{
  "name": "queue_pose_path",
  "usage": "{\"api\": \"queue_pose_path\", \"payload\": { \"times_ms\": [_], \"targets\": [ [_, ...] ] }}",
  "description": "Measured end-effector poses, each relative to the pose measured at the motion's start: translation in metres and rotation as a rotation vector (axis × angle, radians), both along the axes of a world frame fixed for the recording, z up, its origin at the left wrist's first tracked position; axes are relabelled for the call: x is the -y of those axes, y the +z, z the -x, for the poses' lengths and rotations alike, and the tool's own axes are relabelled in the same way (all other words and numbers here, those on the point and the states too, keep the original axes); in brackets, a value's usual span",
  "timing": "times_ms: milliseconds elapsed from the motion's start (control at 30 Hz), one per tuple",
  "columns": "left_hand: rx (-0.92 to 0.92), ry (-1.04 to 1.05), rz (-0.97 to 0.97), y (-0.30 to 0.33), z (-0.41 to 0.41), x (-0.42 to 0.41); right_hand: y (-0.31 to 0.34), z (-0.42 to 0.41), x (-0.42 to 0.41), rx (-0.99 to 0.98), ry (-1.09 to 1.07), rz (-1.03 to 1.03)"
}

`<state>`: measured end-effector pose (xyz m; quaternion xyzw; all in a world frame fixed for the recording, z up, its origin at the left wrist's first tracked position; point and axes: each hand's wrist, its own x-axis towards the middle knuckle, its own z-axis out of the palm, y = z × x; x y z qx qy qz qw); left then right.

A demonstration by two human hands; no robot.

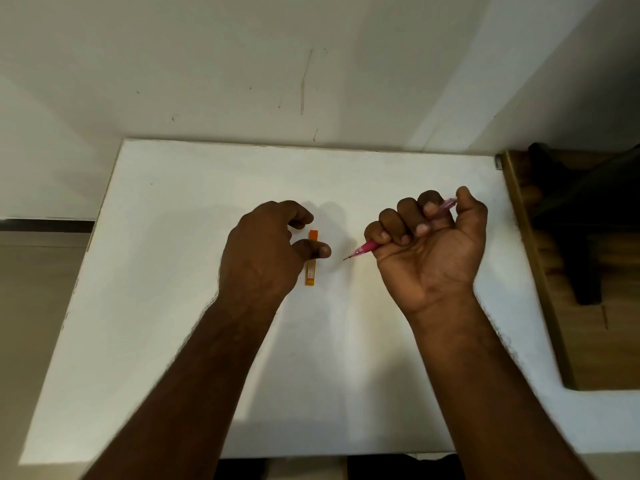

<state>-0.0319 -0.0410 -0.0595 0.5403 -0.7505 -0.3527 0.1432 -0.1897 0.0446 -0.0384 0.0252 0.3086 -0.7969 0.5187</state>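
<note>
A pink mechanical pencil (pixel 363 249) is gripped in my right hand (pixel 429 244), palm up, fingers curled round the barrel; its metal tip points left and down, and the clear pink end sticks out by the thumb. A small orange lead case (pixel 310 271) lies flat on the white table (pixel 173 306). My left hand (pixel 266 251) hovers over the case with thumb and forefinger loosely curved above it; I cannot tell if they touch it. The hand hides part of the case.
A white wall with scuff marks rises behind the table. A wooden surface (pixel 581 341) with a dark object (pixel 585 216) on it adjoins the table's right edge. The floor shows at the left.
</note>
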Motion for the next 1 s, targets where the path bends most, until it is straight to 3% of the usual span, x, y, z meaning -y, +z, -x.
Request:
{"api": "queue_pose_path", "payload": {
  "times_ms": [1000],
  "targets": [
    [-0.039, -0.048, -0.02, 0.0051, 0.0024, -0.003, -0.0053, -0.0001, -0.0019, 0.04, -0.048, 0.046]
  ]
}}
